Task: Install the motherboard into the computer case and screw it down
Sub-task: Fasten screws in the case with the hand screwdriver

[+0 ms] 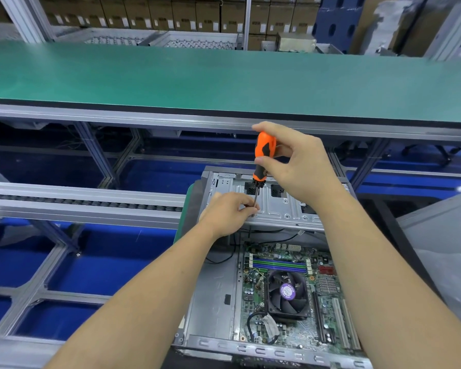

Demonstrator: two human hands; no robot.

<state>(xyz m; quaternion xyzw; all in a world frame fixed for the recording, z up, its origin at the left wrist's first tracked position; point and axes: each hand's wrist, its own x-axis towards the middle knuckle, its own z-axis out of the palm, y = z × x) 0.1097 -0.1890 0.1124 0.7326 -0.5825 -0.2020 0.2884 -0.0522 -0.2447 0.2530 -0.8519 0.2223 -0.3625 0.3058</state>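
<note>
1. At far left a roller conveyor rail [85, 206] runs across, with blue floor under the aluminium frame.
2. The left hand [228, 213] reaches in from the lower left; its fingertips are curled and pinch the lower shaft of the screwdriver [261, 161] just above its tip, over the metal drive bay [277, 206] of the case.
3. The screwdriver stands nearly upright, orange-and-black handle on top, its tip down at the bay's near edge. Whether a screw sits on the tip, I cannot tell.
4. The right hand [301, 166] grips the handle, thumb and fingers wrapped round it.
5. The motherboard [290, 294] lies flat inside the open computer case [213, 294], below the hands, its black fan [288, 292] facing up.
6. A green bench top [224, 81] spans the background; cardboard boxes [171, 14] are stacked behind it.
</note>
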